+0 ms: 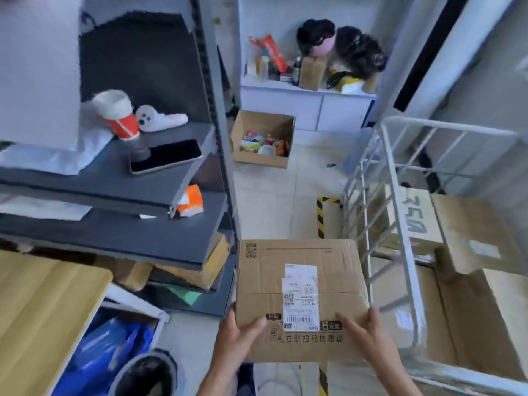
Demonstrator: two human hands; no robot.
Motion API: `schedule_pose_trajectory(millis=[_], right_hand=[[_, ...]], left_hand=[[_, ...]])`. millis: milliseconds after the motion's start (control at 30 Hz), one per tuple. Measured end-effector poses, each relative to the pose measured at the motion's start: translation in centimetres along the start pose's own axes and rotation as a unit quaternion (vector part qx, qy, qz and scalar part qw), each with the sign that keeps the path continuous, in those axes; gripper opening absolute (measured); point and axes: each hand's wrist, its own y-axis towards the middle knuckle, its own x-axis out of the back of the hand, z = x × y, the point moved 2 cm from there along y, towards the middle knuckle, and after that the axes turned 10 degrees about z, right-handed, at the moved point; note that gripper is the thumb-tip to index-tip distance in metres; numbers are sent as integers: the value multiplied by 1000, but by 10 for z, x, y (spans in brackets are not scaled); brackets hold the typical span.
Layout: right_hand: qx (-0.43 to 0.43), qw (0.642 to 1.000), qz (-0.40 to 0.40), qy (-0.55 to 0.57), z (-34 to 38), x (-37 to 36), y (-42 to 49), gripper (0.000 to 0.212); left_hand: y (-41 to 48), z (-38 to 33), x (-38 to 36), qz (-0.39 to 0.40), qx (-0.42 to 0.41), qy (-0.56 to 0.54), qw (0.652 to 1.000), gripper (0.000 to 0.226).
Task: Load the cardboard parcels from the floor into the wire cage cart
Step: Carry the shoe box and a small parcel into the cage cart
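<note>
A flat cardboard parcel (300, 284) with white shipping labels is held up in front of me, just left of the white wire cage cart (400, 212). My left hand (237, 338) grips its near left corner and my right hand (364, 330) grips its near right edge. Several cardboard parcels (468, 232) lie inside the cart, one printed with large dark letters. Another parcel with black-and-yellow tape (328, 218) stands on the floor beyond the held one, next to the cart's side.
A dark metal shelf rack (120, 178) stands at left, bearing a paper cup, a phone and packages. An open box of small items (263, 138) sits on the tiled floor ahead. A wooden tabletop (43, 315), blue bags and a bin lie at lower left.
</note>
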Motion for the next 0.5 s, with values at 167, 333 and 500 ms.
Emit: schedule_pose_trajectory(millis=[167, 333, 500], right_hand=[[-14, 992, -92, 80, 36, 30, 33, 66], [-19, 970, -162, 179, 65, 57, 51, 59], [-15, 949, -182, 258, 96, 98, 95, 52]], left_hand=[[86, -79, -15, 57, -44, 68, 995, 82], [151, -156, -43, 140, -55, 114, 982, 97], [221, -226, -81, 161, -84, 169, 969, 66]])
